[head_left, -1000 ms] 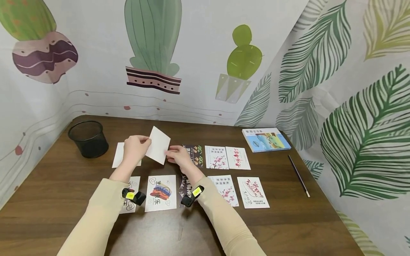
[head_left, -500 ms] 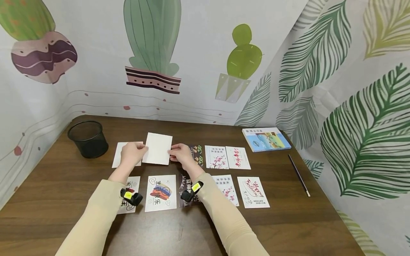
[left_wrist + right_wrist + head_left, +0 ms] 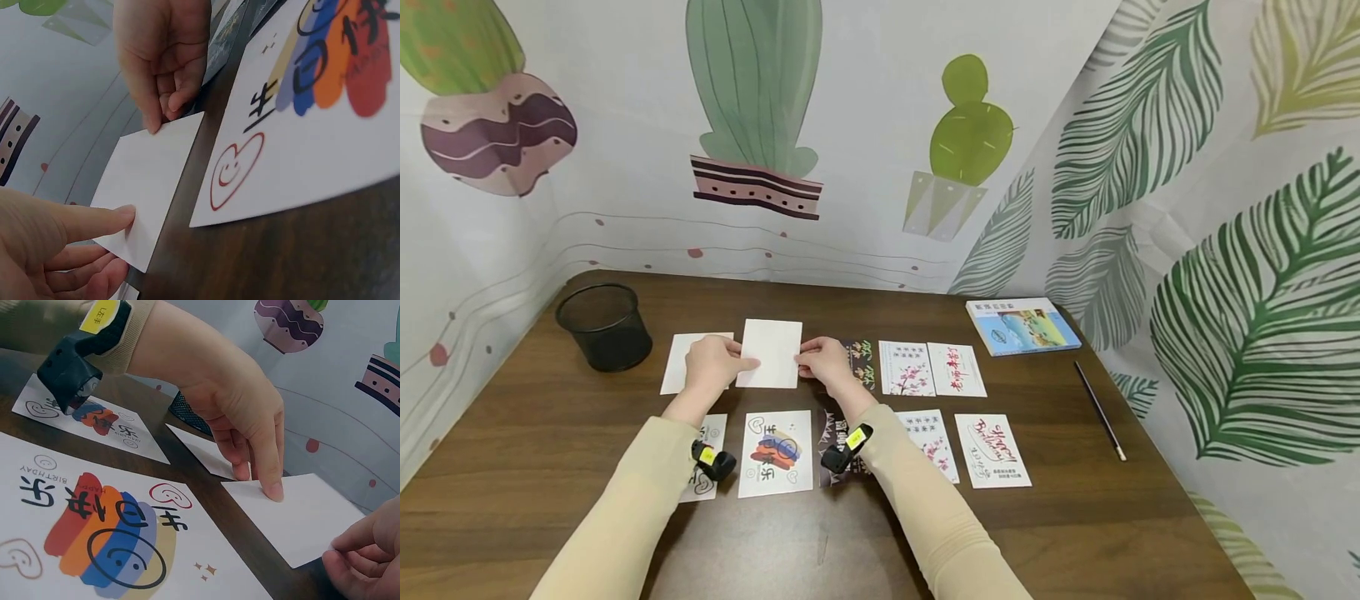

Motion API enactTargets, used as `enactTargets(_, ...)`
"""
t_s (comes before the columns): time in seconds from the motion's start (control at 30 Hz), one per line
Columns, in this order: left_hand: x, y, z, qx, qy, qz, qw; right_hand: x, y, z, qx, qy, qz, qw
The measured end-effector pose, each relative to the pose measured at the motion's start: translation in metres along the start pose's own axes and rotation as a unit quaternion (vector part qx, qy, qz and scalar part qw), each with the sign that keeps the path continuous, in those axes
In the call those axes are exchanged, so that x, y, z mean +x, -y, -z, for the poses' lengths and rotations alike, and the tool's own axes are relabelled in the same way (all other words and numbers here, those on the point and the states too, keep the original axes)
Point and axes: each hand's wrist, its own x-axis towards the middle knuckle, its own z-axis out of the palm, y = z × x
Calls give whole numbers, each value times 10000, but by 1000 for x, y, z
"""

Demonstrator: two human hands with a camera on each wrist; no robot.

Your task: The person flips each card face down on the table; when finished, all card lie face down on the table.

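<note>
A blank white card lies flat or nearly so in the back row, between my two hands. My left hand has its thumb on the card's face near the left edge, other fingers curled beside that edge. At the opposite edge, my right hand pinches the card between thumb and fingertips, as the right wrist view shows. Another blank card lies to the left, partly behind my left hand. Just in front is a birthday card with coloured stripes. A dark flowered card is partly covered by my right hand.
A black mesh pen holder stands at the back left. Blossom card and red-lettered card lie right of my hands, with a birthday card nearer. Further right are a book and a pencil.
The tilted white card has come down and straightened into line with the blank card on its left. My left thumb has moved further onto its face.
</note>
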Motion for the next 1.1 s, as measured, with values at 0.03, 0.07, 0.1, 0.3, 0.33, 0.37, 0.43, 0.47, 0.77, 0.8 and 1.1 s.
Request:
enactTargets(0.03,0,0,0,30,-6,5,10000,0,0,0,-23,-12,11,10000)
enactTargets(0.07,0,0,0,48,-7,8,10000,0,0,1,-42,-26,27,10000)
enactTargets(0.1,0,0,0,76,-14,8,10000,0,1,1,-71,-35,52,10000)
enactTargets(0.3,1,0,-3,202,-51,-55,9998,-4,6,6,-202,79,71,9997)
enactTargets(0.33,1,0,-3,205,-53,-62,9998,-5,6,6,-206,108,58,9997)
enactTargets(0.37,1,1,-3,218,-47,-68,9997,-7,6,7,-215,143,59,9997)
enactTargets(0.43,0,1,-4,226,-44,-84,9997,-8,5,10,-223,176,112,9995)
enactTargets(0.47,0,1,-5,221,-53,-81,9997,-9,5,11,-183,176,160,9996)
enactTargets(0.77,0,-2,-11,212,-28,-109,9997,-24,7,51,26,-31,635,9980)
enactTargets(0.8,0,-2,-11,200,-30,-101,9997,-24,5,59,13,-80,648,9979)
enactTargets(1.1,-1,-19,-13,255,-184,-608,9977,-27,-8,117,-224,-159,326,9991)
